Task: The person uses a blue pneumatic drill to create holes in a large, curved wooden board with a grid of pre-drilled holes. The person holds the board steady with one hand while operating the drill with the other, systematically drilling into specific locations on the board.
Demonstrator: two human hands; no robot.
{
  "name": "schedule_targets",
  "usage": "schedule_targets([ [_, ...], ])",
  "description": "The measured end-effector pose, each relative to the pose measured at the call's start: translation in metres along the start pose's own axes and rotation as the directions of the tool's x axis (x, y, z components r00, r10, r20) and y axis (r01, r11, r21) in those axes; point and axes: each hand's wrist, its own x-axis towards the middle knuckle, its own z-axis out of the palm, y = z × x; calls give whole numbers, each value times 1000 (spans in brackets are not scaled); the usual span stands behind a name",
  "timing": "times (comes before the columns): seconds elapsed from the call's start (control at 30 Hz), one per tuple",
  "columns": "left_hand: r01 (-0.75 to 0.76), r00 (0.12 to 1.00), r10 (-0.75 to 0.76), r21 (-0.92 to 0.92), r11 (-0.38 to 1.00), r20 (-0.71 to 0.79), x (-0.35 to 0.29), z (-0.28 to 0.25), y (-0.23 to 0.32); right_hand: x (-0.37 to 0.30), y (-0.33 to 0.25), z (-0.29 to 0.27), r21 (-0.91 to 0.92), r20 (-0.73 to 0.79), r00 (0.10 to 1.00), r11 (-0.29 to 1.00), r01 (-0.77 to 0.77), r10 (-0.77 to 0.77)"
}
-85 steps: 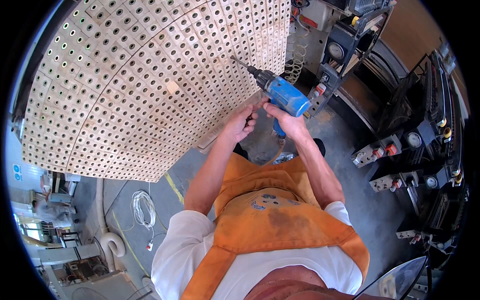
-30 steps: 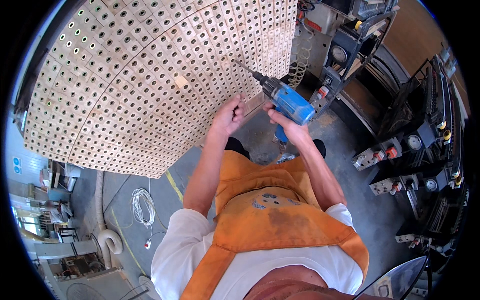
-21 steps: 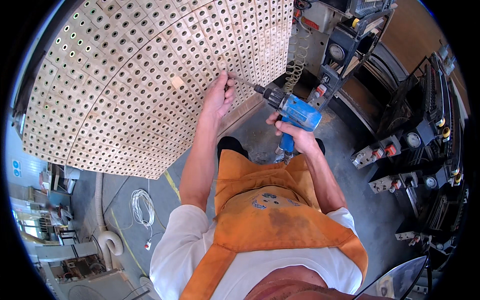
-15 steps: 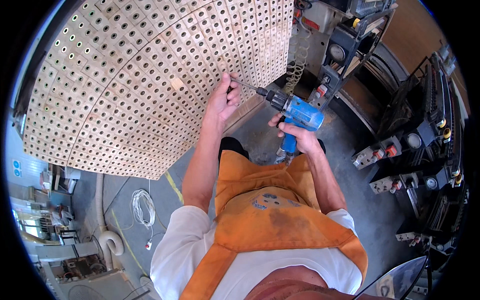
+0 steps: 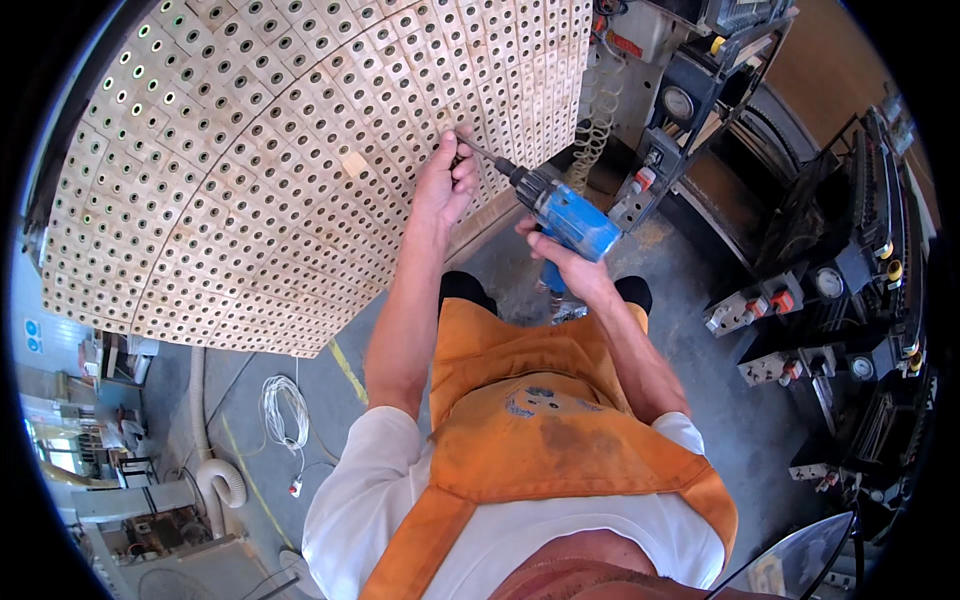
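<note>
Head view: a right hand (image 5: 575, 263) closes round the handle (image 5: 551, 276) of a blue power drill (image 5: 575, 222), rigid and probably hefty, best held there. Farther out, a left hand (image 5: 445, 188) curls at the tip of the stiff, slim bit (image 5: 481, 151); whether it pinches anything cannot be told. The drill hangs beside the lower right edge of a hole-studded wooden panel (image 5: 290, 235).

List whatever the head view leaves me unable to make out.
All in the head view:
Inside of the left hand: hidden by its curled fingers.
Trigger area of the blue drill: covered by the right hand.
Top of the perforated panel: cut off by the picture's edge.
Round gauge's reading: too small.
</note>
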Motion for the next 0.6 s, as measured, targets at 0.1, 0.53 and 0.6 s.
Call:
schedule_targets([
  [0.1,-5,1000,5,-6,1000,11,0,4,-4,10,4,10,213,-53,998,976,42,-32],
  [0.53,157,987,-152,155,975,-44,-30,-47,-30,12,-5,12,39,-17,997,997,73,-72],
  [0.6,181,980,-170,103,978,-107,-42,-54,-38,13,-4,11,108,-26,999,993,49,-46],
])
